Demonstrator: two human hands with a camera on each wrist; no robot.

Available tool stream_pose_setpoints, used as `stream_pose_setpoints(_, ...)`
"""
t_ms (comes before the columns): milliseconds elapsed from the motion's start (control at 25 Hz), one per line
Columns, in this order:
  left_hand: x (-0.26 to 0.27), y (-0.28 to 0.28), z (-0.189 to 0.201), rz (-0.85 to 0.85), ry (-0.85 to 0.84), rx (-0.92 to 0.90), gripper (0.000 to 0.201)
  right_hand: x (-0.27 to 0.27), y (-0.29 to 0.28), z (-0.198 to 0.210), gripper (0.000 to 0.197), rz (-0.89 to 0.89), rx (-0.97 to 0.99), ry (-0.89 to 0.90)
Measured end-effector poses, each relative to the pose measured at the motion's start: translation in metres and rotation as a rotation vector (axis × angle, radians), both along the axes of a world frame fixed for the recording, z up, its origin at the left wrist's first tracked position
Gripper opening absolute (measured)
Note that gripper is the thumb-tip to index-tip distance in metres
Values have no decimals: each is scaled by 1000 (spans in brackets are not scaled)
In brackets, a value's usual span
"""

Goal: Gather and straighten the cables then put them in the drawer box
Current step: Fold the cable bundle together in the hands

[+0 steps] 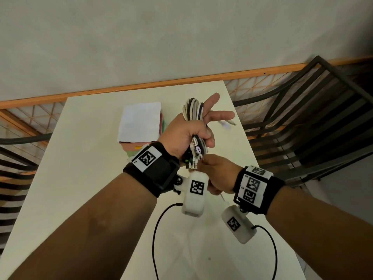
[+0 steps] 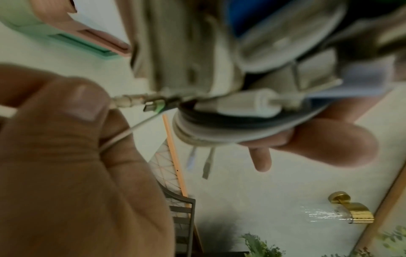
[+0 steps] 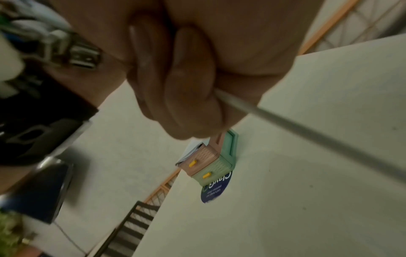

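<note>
A coiled bundle of white and black cables (image 1: 192,110) is wound round my left hand (image 1: 187,130), which is raised above the white table (image 1: 84,150); its thumb presses the loops while two fingers stick out straight. USB plugs (image 1: 193,164) hang from the bundle's near end (image 2: 241,106). Just below, my right hand (image 1: 219,174) is curled round a thin white cable (image 3: 285,120) that leads into the bundle (image 2: 123,137). The drawer box (image 1: 141,126), pink and green with yellow knobs (image 3: 207,165), stands on the table behind my left wrist, with white paper on top.
Dark slatted chairs (image 1: 314,110) stand right and left of the table. An orange rail (image 1: 141,85) runs along the wall behind. A black wire (image 1: 157,229) from the wrist cameras loops over the near table. A blue round sticker (image 3: 216,191) lies beside the box.
</note>
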State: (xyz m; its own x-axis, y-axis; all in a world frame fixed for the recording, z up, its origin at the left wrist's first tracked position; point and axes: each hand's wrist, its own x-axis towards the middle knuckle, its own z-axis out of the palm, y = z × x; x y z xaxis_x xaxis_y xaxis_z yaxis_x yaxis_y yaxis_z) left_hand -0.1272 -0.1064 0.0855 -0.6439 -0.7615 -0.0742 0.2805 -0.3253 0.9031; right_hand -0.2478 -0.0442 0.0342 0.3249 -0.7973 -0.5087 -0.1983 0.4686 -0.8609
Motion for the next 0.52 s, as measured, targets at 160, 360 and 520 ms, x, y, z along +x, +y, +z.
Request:
stream_pose_setpoints(160, -3, -2, -18, 68, -133, -35, 89, -1, -3, -4, 9, 439, -216, 453)
stream_pose_setpoints(360, 6, 1, -47, 99, -353, -100, 69, -20, -9, 22, 21, 597, -347, 601)
stream_pose_setpoints(520, 13, 5, -56, 67, -346, -115, 97, -38, -15, 45, 15, 529, -435, 575)
